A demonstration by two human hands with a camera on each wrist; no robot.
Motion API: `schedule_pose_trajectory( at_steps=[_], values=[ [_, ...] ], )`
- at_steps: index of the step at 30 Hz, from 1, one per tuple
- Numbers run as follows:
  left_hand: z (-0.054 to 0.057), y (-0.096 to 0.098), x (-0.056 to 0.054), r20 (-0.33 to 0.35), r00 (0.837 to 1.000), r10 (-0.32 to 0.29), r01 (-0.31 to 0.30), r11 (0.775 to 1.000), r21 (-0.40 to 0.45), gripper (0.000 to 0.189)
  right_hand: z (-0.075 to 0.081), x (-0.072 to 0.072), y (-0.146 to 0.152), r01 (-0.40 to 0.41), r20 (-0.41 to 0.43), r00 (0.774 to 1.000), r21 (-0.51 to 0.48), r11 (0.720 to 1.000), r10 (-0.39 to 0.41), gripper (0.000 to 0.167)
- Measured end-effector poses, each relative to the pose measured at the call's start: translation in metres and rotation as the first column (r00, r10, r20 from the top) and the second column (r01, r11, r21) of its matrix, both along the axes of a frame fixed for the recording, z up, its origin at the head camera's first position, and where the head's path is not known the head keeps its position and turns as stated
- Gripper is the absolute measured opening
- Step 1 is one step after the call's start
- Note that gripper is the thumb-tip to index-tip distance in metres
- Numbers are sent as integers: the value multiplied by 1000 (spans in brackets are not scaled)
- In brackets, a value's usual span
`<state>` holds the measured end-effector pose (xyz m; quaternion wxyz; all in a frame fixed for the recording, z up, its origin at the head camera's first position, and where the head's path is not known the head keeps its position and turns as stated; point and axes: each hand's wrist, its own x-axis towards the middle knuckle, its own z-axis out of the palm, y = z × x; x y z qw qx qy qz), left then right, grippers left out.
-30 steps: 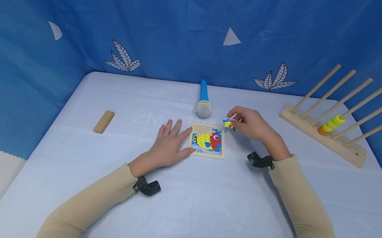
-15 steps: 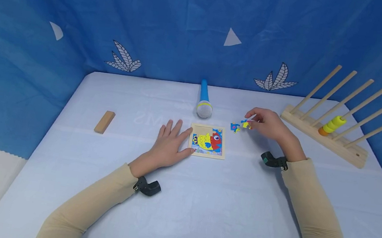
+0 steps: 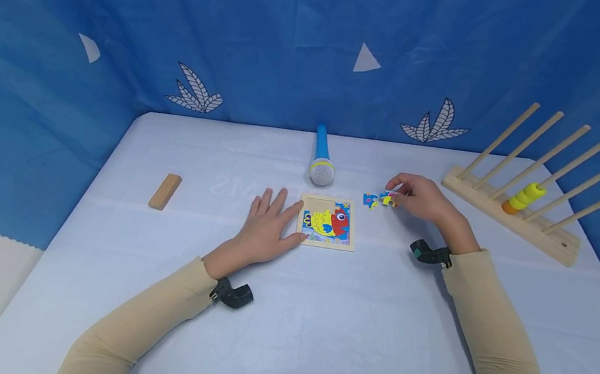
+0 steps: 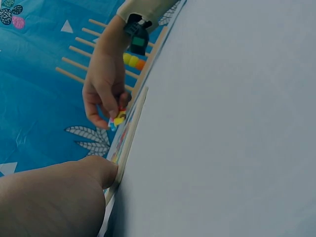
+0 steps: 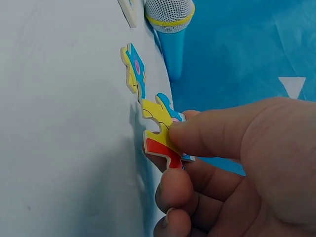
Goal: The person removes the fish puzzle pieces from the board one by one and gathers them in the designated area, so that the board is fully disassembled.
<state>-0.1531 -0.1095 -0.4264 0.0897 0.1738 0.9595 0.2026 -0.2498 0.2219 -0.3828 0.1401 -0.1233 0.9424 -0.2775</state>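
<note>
A square wooden puzzle tray (image 3: pixel 324 245) lies mid-table, its picture of a yellow creature with a red head partly filled in; bare wood shows at its upper left. My left hand (image 3: pixel 262 232) lies spread flat, thumb and index finger on the tray's left edge. Thumb and fingers of my right hand (image 3: pixel 418 196) pinch a puzzle piece (image 5: pixel 163 123) in yellow, blue and red, held low over the table. Just left of it on the tabletop lies another puzzle piece (image 3: pixel 369 200), blue and yellow with a pink spot.
Behind the tray lies a blue toy microphone (image 3: pixel 322 161). A wooden block (image 3: pixel 165 191) sits on the left. At the right stands a wooden peg rack (image 3: pixel 512 218) with several tall rods and a few yellow and orange beads (image 3: pixel 524 197). A blue curtain (image 3: pixel 296 41) hangs behind the table.
My right hand has moved right, away from the tray, with the puzzle piece, then dipped slightly. The other piece has come into sight on the table. My left hand stays in place.
</note>
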Motion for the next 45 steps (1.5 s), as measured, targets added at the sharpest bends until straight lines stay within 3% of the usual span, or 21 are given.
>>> schedule_pose_trajectory(
  at_steps=[19, 45],
  values=[
    [-1, 0, -1, 1, 1000, -3, 3, 1000, -9, 76, -12, 0, -3, 21, -43, 999, 47, 999, -19, 22],
    [-3, -2, -1, -4, 1000, -8, 8, 1000, -5, 75, -15, 0, -7, 1, -67, 998, 65, 998, 4, 23]
  ],
)
